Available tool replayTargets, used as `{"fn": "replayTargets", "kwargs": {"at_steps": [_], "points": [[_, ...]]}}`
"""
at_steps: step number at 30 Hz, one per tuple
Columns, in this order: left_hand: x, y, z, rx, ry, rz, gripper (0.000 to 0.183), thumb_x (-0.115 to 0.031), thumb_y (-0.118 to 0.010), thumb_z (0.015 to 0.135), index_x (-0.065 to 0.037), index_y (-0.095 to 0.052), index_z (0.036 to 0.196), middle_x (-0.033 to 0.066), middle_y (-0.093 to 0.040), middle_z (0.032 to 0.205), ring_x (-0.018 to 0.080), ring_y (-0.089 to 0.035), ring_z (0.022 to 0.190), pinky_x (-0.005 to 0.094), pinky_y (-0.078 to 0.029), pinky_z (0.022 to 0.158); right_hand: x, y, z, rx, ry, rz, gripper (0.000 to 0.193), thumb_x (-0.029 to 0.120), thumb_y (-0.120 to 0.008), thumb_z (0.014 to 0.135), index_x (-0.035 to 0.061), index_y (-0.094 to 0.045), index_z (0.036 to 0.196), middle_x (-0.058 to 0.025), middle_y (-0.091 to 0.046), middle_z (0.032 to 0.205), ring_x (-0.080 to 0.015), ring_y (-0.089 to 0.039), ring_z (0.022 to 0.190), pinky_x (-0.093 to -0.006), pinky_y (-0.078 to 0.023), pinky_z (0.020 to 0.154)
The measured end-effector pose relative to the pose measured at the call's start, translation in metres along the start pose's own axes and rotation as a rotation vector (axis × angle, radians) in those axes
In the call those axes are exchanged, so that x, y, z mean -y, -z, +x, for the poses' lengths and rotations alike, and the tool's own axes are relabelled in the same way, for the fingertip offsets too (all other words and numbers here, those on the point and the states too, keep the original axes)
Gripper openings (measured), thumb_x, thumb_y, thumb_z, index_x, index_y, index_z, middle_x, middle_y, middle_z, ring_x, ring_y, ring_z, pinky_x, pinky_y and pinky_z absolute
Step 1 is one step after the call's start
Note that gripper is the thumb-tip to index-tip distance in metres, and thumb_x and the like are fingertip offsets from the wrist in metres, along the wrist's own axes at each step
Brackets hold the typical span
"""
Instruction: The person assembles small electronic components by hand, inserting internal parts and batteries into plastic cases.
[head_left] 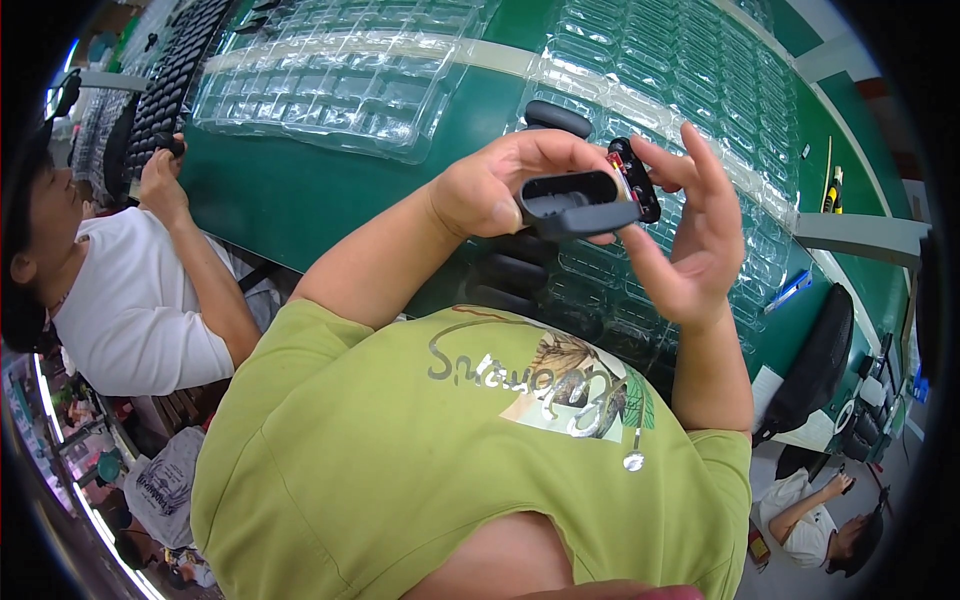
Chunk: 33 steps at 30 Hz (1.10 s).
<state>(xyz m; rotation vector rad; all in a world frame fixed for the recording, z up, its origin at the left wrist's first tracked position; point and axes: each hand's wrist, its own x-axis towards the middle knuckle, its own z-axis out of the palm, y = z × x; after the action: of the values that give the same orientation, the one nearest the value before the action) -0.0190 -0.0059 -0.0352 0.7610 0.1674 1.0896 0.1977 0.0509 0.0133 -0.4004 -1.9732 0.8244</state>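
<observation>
In the head view, the left hand (495, 185) wraps a hollow black case (575, 218), mouth running left to right; just right of it sits a black insert (640, 180), long axis crosswise. The right hand (695, 235) arches nearer, fingers spread; whether they grip, one cannot tell.

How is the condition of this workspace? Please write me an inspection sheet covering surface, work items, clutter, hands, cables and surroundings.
Surface: green table, bearing clear plastic trays.
Work items: open black case; black module beside it, with some red showing.
Clutter: blue tool and black bag at the right.
Hands: left hand holds the case; right hand is at the module, firmness of grip unclear.
Cables: none clearly seen.
Surroundings: person in white seated at the left; another person at lower right.
</observation>
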Motion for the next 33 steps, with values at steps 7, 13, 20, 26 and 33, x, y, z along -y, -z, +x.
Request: {"fn": "replayTargets", "kwargs": {"at_steps": [7, 13, 20, 26, 33], "points": [[-0.003, 0.003, -0.001, 0.067, 0.021, -0.185, 0.094, -0.032, -0.085, 0.061, 0.012, -0.042, 0.132, 0.0318, -0.054, 0.126, 0.0488, -0.053, 0.12, 0.0609, -0.044, 0.1, -0.02, 0.013, 0.001, 0.249, -0.413, 0.63, 0.07, 0.012, -0.082, 0.069, -0.0046, -0.055, 0.131, -0.0151, -0.058, 0.131, -0.0216, -0.054, 0.116, -0.0347, -0.041, 0.099], [-0.002, 0.006, -0.002, 0.099, 0.046, -0.263, 0.096, -0.033, -0.085, 0.061, 0.012, -0.041, 0.133, 0.033, -0.053, 0.127, 0.0498, -0.053, 0.12, 0.062, -0.043, 0.1, -0.016, 0.008, 0.001, 0.224, -0.444, 0.736, 0.074, 0.01, -0.085, 0.065, -0.0057, -0.054, 0.13, -0.0163, -0.06, 0.126, -0.0234, -0.057, 0.115, -0.0371, -0.041, 0.103], [-0.014, -0.011, 0.001, -0.093, 0.044, 0.051, 0.074, -0.01, -0.08, 0.064, 0.007, -0.049, 0.13, 0.0264, -0.054, 0.131, 0.038, -0.057, 0.12, 0.0524, -0.049, 0.098, -0.02, 0.021, 0.004, 0.114, -0.397, 0.632, 0.073, 0.004, -0.084, 0.065, -0.0058, -0.052, 0.129, -0.0156, -0.059, 0.127, -0.023, -0.058, 0.115, -0.037, -0.042, 0.103], [-0.017, -0.022, 0.001, -0.343, -0.064, 0.854, 0.069, -0.005, -0.086, 0.059, 0.002, -0.056, 0.121, 0.0121, -0.056, 0.119, 0.0164, -0.062, 0.103, 0.0287, -0.052, 0.086, -0.008, 0.038, 0.017, 0.145, -0.209, 0.325, 0.07, 0.005, -0.084, 0.064, -0.0079, -0.055, 0.126, -0.0144, -0.059, 0.122, -0.0207, -0.058, 0.11, -0.0323, -0.045, 0.097], [-0.005, -0.023, 0.007, -0.325, -0.309, 1.202, 0.06, -0.017, -0.087, 0.052, 0.0, -0.059, 0.102, 0.0058, -0.055, 0.087, 0.0161, -0.062, 0.078, 0.0282, -0.055, 0.067, 0.002, 0.026, 0.015, 0.247, -0.181, 0.121, 0.069, 0.012, -0.087, 0.059, -0.0044, -0.06, 0.121, -0.0111, -0.061, 0.113, -0.0184, -0.056, 0.095, -0.0299, -0.046, 0.084]]}}
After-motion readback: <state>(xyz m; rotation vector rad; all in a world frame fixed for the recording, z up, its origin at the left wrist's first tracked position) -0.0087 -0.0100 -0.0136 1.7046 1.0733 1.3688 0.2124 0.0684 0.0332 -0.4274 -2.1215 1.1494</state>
